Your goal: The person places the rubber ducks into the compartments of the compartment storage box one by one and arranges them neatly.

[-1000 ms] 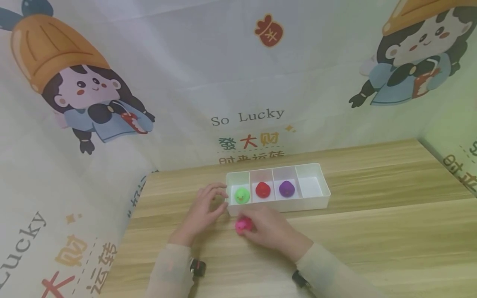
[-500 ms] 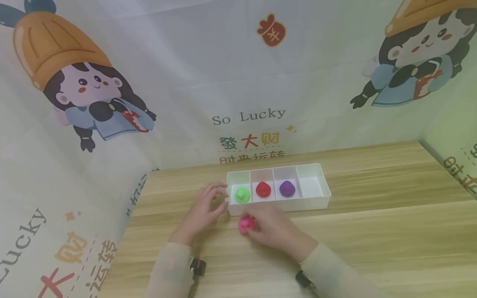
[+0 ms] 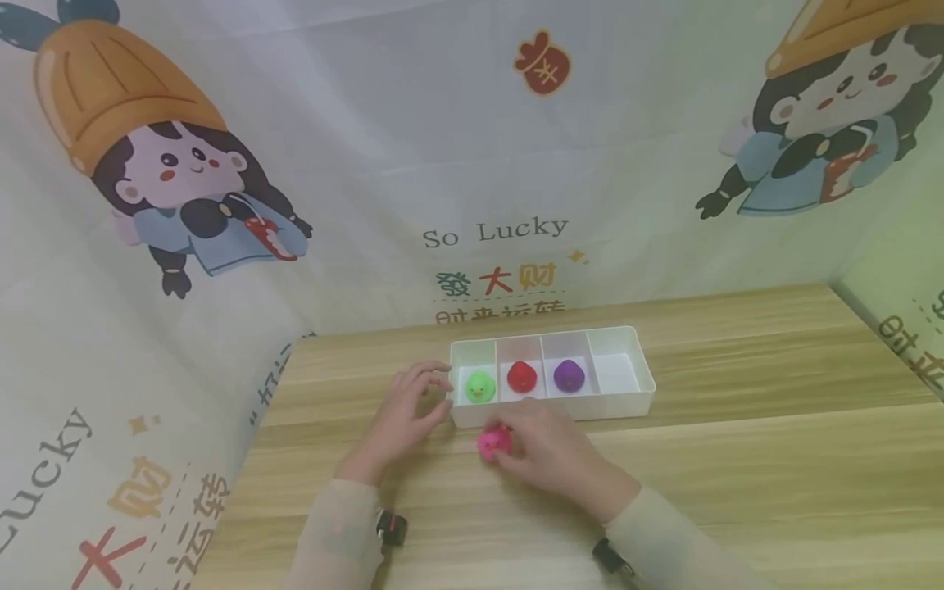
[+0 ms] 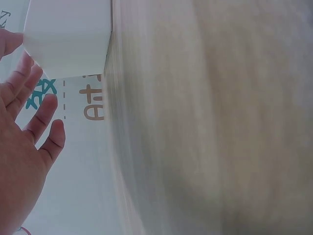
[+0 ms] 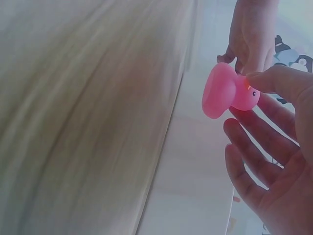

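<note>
In my right hand (image 3: 556, 451) I pinch a pink rubber duck (image 3: 493, 442) between thumb and fingers, in front of the white divided box (image 3: 583, 404). The right wrist view shows the duck (image 5: 221, 90) gripped by its head, its flat base facing away from the palm and off the table. My left hand (image 3: 401, 418) rests fingertips and thumb against the box's left end, the other fingers spread loosely. Inside the box sit a green duck (image 3: 480, 387), a red duck (image 3: 522, 377) and a purple duck (image 3: 569, 376), one per compartment; the rightmost compartment holds nothing.
The box stands on a wood-grain table (image 3: 737, 459). Behind and at the sides hangs a printed white cloth (image 3: 383, 180) with cartoon figures and lettering, meeting the table's back edge.
My right hand has shifted slightly to the right along the box's front with the pink duck in its fingers. The left hand and the box have stayed put.
</note>
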{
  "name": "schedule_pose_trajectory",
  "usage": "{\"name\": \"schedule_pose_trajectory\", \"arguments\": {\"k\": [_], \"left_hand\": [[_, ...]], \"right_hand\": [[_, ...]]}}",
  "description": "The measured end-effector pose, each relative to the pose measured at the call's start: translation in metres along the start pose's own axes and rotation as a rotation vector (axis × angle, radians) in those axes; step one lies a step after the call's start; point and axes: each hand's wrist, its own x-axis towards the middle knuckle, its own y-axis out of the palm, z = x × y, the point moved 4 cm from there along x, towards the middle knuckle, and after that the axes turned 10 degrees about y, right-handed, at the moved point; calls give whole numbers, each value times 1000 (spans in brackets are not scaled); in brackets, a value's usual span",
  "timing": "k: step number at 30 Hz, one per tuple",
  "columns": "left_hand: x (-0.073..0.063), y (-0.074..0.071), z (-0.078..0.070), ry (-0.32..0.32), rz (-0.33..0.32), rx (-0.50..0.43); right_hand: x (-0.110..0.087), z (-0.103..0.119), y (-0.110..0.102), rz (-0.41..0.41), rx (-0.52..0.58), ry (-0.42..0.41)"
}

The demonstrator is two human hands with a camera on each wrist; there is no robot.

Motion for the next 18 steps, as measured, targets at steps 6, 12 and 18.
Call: {"name": "schedule_pose_trajectory", "arguments": {"k": [6, 12, 18], "left_hand": [[-1, -1, 0, 4, -12, 2], [0, -1, 1, -9, 2, -3], [0, 0, 1, -19, 12, -8]], "right_hand": [[-3, 0, -6, -30, 12, -23], [-5, -3, -12, -72, 17, -39], [-9, -6, -17, -95, 27, -51]]}}
